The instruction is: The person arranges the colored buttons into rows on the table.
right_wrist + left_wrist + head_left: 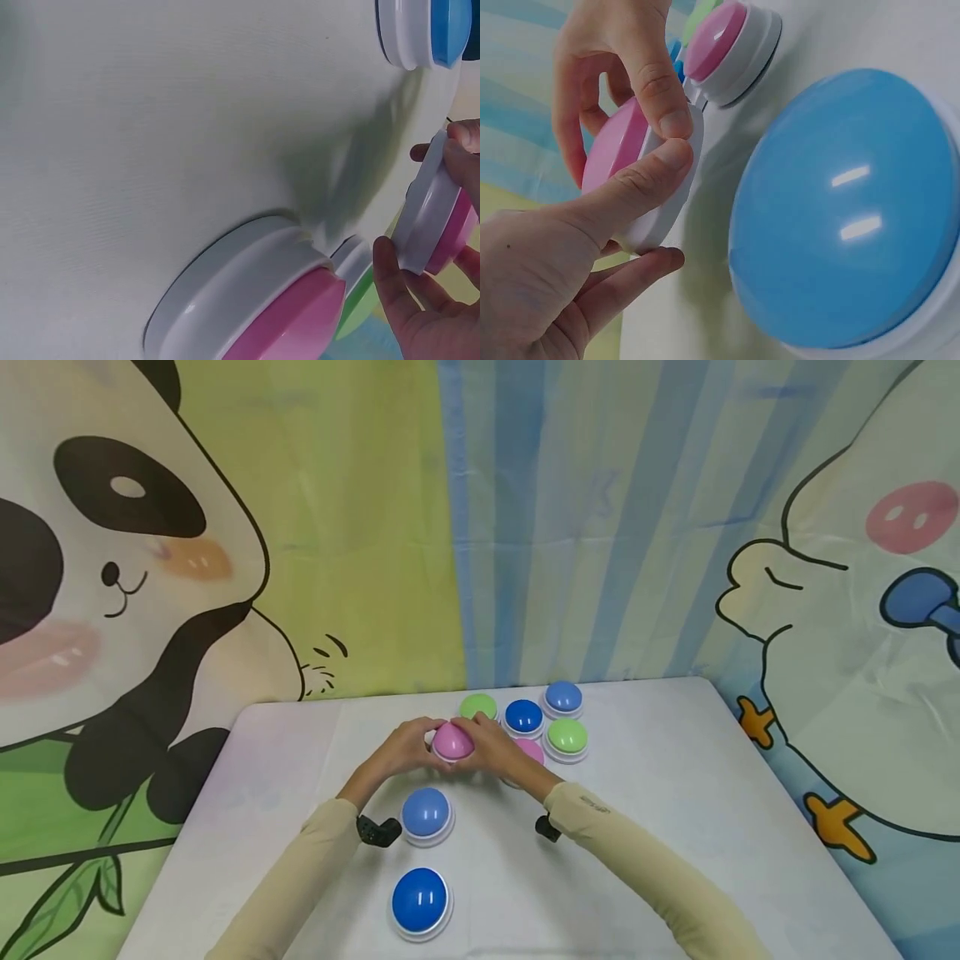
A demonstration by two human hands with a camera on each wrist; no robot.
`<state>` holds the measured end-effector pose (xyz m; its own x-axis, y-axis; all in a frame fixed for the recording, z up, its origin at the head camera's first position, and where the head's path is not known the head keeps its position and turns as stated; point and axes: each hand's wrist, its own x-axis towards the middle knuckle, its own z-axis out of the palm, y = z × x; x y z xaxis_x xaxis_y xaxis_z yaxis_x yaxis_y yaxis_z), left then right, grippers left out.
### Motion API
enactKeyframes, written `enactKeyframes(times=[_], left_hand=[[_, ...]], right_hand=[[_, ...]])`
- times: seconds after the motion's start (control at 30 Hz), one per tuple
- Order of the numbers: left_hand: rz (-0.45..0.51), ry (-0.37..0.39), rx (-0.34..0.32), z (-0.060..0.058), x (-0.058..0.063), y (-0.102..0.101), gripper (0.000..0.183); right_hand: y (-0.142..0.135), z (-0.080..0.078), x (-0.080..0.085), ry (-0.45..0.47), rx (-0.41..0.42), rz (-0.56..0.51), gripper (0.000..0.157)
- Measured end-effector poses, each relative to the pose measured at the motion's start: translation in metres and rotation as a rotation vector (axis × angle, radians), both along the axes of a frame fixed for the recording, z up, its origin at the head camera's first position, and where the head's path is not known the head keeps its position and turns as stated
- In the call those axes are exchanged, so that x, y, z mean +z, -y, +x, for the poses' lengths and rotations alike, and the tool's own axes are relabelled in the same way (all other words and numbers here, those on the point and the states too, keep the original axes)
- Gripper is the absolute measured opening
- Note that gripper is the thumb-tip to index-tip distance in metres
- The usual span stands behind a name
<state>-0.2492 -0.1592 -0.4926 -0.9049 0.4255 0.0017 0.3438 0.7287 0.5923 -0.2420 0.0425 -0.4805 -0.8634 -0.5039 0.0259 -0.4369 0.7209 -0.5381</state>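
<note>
Both hands hold a pink dome push button [453,741] with a white base between them. My left hand [408,747] grips its left side, thumb on the white rim in the left wrist view. From the other side my right hand [491,747] grips the same button. The right wrist view shows this button [424,217] tilted and raised off the table, with a shadow below. A second pink button [532,750] sits beside the right wrist, partly hidden by it. Closest to the left wrist stands a light blue button [426,812].
On the white table [645,827], a dark blue button [419,900] stands nearer the front. Behind the hands are a green button [477,705], another dark blue one [523,717], a light blue one [563,697] and a second green one [567,737]. A printed curtain [360,527] hangs behind.
</note>
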Motion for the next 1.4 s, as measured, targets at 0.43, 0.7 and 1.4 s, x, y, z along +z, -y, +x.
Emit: enactKeyframes(times=[0.43,0.7,1.4], left_hand=[[-0.016,-0.048,-0.014,0.011,-0.003,-0.012,0.083],[-0.009,-0.046,0.009,0.020,-0.003,-0.018,0.083],[-0.024,0.010,-0.001,0.037,0.001,-0.031,0.083]], right_hand=[[-0.015,0.012,0.000,-0.027,0.029,0.005,0.079],[-0.020,0.019,0.000,-0.030,0.040,0.011,0.077],[-0.033,0.041,-0.001,-0.069,0.044,0.020,0.078]])
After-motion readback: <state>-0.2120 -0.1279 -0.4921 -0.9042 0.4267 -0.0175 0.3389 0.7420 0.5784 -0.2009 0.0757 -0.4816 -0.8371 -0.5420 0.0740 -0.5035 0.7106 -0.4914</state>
